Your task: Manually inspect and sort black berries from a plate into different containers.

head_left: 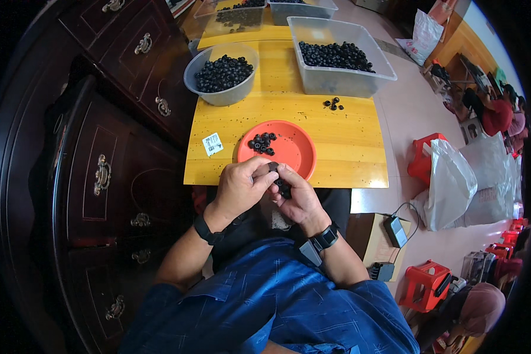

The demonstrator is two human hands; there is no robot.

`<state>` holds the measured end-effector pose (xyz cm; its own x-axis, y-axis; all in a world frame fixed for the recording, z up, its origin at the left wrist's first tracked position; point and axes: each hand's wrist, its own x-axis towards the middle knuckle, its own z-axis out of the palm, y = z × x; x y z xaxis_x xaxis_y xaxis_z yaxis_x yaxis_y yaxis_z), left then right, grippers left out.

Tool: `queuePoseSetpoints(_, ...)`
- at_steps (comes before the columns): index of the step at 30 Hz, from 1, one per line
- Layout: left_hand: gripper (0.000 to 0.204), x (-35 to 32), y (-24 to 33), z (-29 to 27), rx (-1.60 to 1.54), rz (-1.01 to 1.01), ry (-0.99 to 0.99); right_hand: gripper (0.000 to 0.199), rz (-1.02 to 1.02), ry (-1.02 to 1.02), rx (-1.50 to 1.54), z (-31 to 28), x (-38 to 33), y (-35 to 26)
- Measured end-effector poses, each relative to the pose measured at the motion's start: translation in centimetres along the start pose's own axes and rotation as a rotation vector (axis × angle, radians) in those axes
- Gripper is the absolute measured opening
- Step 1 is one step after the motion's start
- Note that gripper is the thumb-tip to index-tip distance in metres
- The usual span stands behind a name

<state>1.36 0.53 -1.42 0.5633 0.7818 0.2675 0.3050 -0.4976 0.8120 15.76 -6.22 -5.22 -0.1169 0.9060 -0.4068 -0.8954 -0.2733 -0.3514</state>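
Observation:
My left hand (240, 184) and my right hand (302, 200) meet just over the near rim of a red round plate (295, 150). Between their fingertips is a small black part (273, 167), pinched from both sides. More small black round parts (284, 189) are held in my right palm and curled fingers. On the plate's left side lie several black ring-like parts (262, 143), some showing a hole. The exact kind of these parts is too small to tell.
Beyond the plate stand a clear round bowl (242, 94) and a clear rectangular bin (342, 85), both holding many black parts. A few loose parts (334, 104) and a white label (212, 144) lie on the yellow table (354, 147). Dark wooden drawers (94, 183) border the left; red stools (426, 286) stand right.

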Motion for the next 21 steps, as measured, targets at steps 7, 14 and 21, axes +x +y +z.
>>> queuePoseSetpoints(7,0.01,0.4,0.2,-0.1,-0.432,-0.203,-0.107,0.01,0.005,-0.066,-0.001,-0.4,0.2,-0.1)
queuePoseSetpoints(14,0.006,0.6,-1.0,0.2,-0.757,-0.266,-0.178,0.012,0.037,-0.103,0.107,-0.9,0.7,0.2)
queuePoseSetpoints(21,0.012,0.8,-1.5,-0.5,-0.589,-0.257,-0.164,0.014,0.016,-0.058,0.098,-0.6,0.5,0.1)
